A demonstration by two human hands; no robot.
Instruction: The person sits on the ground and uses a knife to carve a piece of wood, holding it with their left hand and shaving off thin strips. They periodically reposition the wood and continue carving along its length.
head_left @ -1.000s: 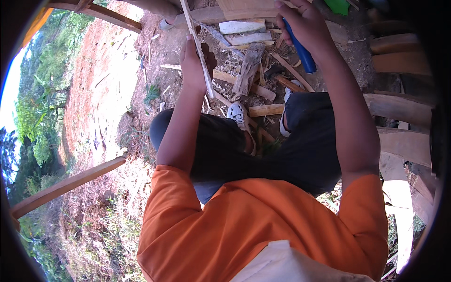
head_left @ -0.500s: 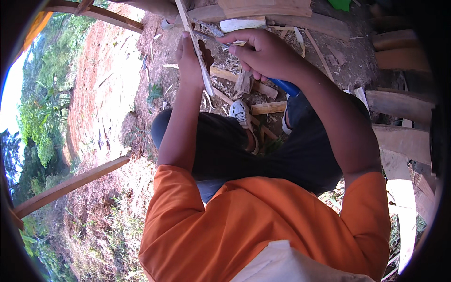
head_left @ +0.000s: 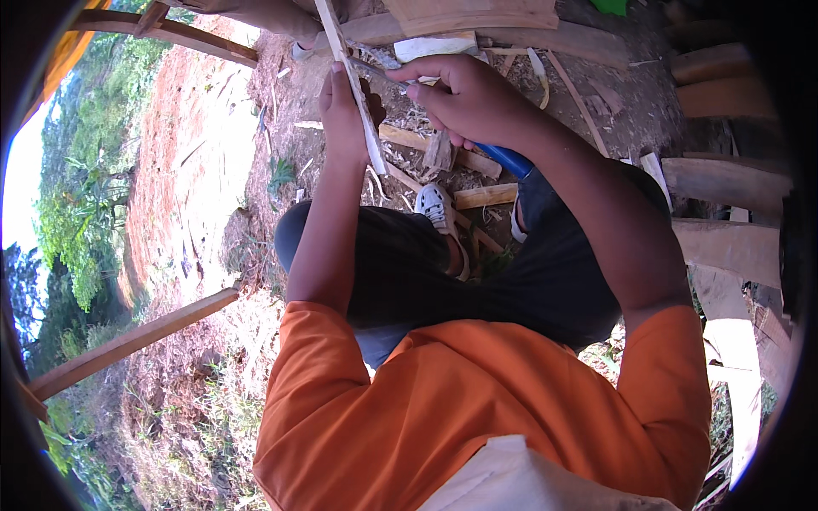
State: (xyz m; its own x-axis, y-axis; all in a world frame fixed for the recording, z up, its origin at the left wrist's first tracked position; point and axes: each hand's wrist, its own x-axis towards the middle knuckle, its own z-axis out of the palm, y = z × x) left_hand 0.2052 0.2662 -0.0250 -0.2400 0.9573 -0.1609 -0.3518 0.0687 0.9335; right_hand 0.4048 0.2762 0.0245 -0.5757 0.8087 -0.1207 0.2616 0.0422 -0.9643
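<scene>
My left hand [head_left: 345, 111] is closed round a long, thin strip of pale wood [head_left: 362, 119], which stands slanted above my left knee. In my right hand [head_left: 473, 98] is a knife with a blue handle [head_left: 507, 159]; the handle sticks out below my palm. The grey blade [head_left: 368, 66] points left and reaches the strip's edge beside my left thumb. My right index finger lies stretched along the blade. My left fingers are partly hidden behind the strip.
Wood offcuts [head_left: 486, 196] and shavings litter the ground around my shoe [head_left: 434, 209]. Stacked boards [head_left: 724, 247] line the right side. A post [head_left: 136, 341] slants at the left, before a sunlit dirt slope. Another person's leg [head_left: 264, 17] shows at the top.
My right hand and the knife have shifted slightly left, toward the strip. Both hands keep their holds, and the view has tilted a little.
</scene>
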